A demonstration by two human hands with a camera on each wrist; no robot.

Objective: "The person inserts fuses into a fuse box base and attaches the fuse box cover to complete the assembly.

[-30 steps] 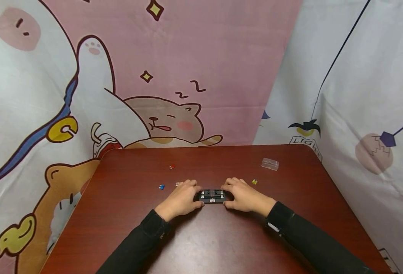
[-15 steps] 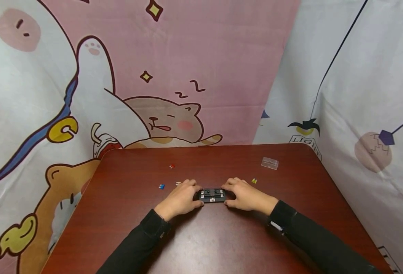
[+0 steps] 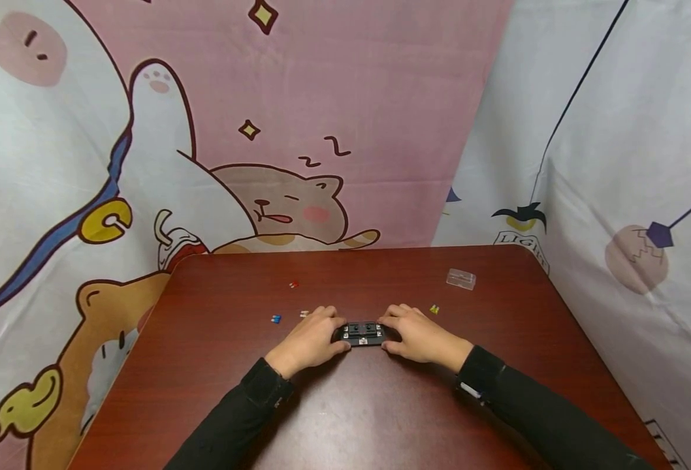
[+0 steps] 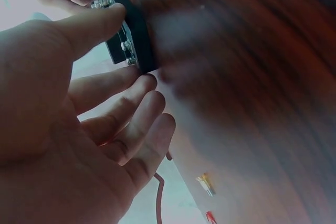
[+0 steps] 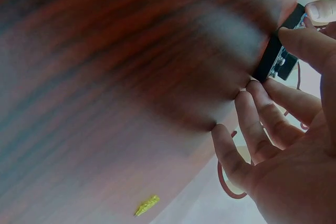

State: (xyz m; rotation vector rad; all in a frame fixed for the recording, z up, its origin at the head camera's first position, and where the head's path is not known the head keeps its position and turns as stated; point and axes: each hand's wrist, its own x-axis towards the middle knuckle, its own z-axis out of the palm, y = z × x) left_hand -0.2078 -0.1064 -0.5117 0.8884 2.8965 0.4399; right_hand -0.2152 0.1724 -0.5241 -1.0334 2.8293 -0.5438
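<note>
A black terminal block with silver screws (image 3: 363, 334) lies on the table between both hands. My left hand (image 3: 310, 341) pinches its left end, thumb on the near side and fingertips at the far side. At the other end my right hand (image 3: 420, 335) holds it the same way. In the left wrist view the thumb presses the side of the block (image 4: 137, 35), with the other fingers spread at its end. The right wrist view has the thumb and fingertips against the block (image 5: 270, 56). The hands partly cover its ends.
Small coloured pieces lie beyond the hands: red (image 3: 294, 284), blue (image 3: 276, 318), pale (image 3: 304, 314) and yellow (image 3: 434, 309). A clear plastic case (image 3: 461, 279) rests at the back right of the brown table (image 3: 345, 418). A printed cloth hangs behind the table.
</note>
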